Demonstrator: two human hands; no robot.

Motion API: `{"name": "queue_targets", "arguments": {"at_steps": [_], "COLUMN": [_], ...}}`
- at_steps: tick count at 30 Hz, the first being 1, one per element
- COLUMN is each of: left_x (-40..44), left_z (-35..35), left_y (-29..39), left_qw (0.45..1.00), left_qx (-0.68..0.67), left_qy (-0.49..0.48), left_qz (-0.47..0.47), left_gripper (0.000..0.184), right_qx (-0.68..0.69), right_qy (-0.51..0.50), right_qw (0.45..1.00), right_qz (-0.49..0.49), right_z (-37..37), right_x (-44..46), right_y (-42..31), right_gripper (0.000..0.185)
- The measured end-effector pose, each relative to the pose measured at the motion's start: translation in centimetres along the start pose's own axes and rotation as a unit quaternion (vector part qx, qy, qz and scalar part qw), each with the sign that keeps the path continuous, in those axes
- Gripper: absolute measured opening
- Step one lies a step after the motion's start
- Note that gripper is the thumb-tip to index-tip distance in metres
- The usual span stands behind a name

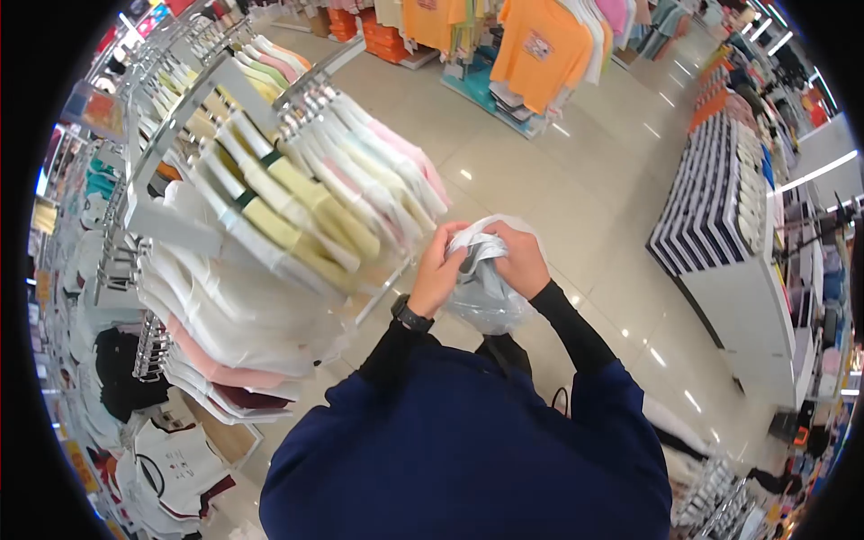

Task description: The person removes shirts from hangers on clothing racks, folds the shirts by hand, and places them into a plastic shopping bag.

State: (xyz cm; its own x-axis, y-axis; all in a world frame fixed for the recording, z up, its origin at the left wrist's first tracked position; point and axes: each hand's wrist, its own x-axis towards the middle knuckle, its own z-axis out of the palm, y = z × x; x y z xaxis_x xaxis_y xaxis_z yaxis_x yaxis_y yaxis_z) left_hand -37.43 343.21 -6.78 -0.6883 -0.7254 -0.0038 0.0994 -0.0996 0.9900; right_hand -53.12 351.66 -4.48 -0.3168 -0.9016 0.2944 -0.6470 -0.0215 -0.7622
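Observation:
In front of my body hangs a translucent plastic bag (489, 313), with bunched white and grey material at its mouth. My left hand (436, 273) has its fingers closed on the left side of the bag's top edge. On the opposite side, my right hand (522, 259) grips the bunched top, thumb and fingers curled into it. What lies inside the bag is too blurred to make out. A dark watch (411, 314) is on my left wrist.
A clothes rack (176, 216) with white, yellow and pink garments stands close on my left. Ahead is a display with orange T-shirts (538, 54). To the right, folded striped clothes (706, 193) are stacked on a white counter (745, 315). Shiny tiled floor (576, 202) lies between them.

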Motion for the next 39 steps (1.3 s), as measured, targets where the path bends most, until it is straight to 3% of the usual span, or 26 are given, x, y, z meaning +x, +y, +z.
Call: {"name": "queue_targets", "arguments": {"at_steps": [5,7,11,14,16,18,19,22,24,27,29,30,32,33,36,38,39], "left_x": [8.0,11.7,17.2,21.7,25.5,28.9,29.8,33.6,36.2,41.3,45.5,47.6,52.0,53.9,58.1,61.0,62.0], "left_z": [3.3,4.8,8.1,10.0,9.8,9.0,7.6,5.2,2.6,-0.4,-2.4,-3.7,-6.6,-8.1,-11.3,-12.9,-13.3], "left_y": [-3.5,-6.3,-7.5,-4.9,-5.3,-4.7,-5.7,-7.6,-8.6,-5.7,-5.4,-5.5,-8.0,-9.6,-12.6,-11.0,-9.9], "left_qw": [0.992,0.985,0.979,0.976,0.967,0.954,0.966,0.950,0.937,0.908,0.900,0.896,0.902,0.905,0.902,0.909,0.911], "left_qx": [0.078,0.092,0.087,-0.041,-0.080,-0.136,-0.100,-0.070,-0.133,-0.219,-0.195,-0.180,-0.135,-0.109,-0.065,-0.126,-0.151], "left_qy": [0.092,0.142,0.168,0.183,0.229,0.259,0.231,0.272,0.308,0.355,0.388,0.406,0.402,0.397,0.389,0.382,0.377], "left_qz": [-0.047,-0.014,-0.079,-0.110,-0.081,-0.067,-0.052,-0.139,-0.099,-0.046,-0.035,-0.031,-0.080,-0.106,-0.173,-0.109,-0.077], "left_gripper": [0.030,0.033,0.038,0.038,0.036,0.036,0.034,0.033,0.029,0.023,0.021,0.020,0.019,0.018,0.021,0.023,0.023], "right_qx": [0.048,0.092,0.130,0.180,0.263,0.356,0.406,0.520,0.559,0.534,0.513,0.572,0.674,0.669,0.577,0.482,0.473], "right_qy": [0.052,0.012,-0.021,-0.017,-0.024,-0.032,-0.057,-0.107,-0.116,-0.107,-0.086,-0.087,-0.122,-0.167,-0.182,-0.142,-0.200], "right_qw": [0.997,0.995,0.989,0.979,0.960,0.930,0.909,0.846,0.821,0.836,0.849,0.816,0.728,0.724,0.794,0.862,0.856], "right_qz": [-0.021,-0.040,-0.063,-0.094,-0.091,-0.085,-0.075,-0.052,-0.030,-0.069,-0.091,-0.006,-0.029,-0.035,-0.060,-0.074,-0.066], "right_z": [-7.3,-9.1,-13.4,-15.3,-16.4,-17.9,-18.3,-19.4,-19.8,-19.9,-20.3,-21.7,-23.8,-24.8,-24.5,-22.6,-20.7], "right_x": [7.1,10.1,17.3,24.0,28.1,32.5,34.7,41.5,45.5,51.9,56.7,58.5,64.1,66.2,72.2,75.9,77.0], "right_y": [3.7,7.1,9.8,12.1,13.2,12.2,12.0,10.8,10.4,12.5,15.3,13.4,13.7,11.7,10.4,11.3,11.6], "right_gripper": [0.027,0.026,0.023,0.020,0.018,0.016,0.016,0.015,0.016,0.034,0.049,0.052,0.054,0.052,0.049,0.047,0.046]}}
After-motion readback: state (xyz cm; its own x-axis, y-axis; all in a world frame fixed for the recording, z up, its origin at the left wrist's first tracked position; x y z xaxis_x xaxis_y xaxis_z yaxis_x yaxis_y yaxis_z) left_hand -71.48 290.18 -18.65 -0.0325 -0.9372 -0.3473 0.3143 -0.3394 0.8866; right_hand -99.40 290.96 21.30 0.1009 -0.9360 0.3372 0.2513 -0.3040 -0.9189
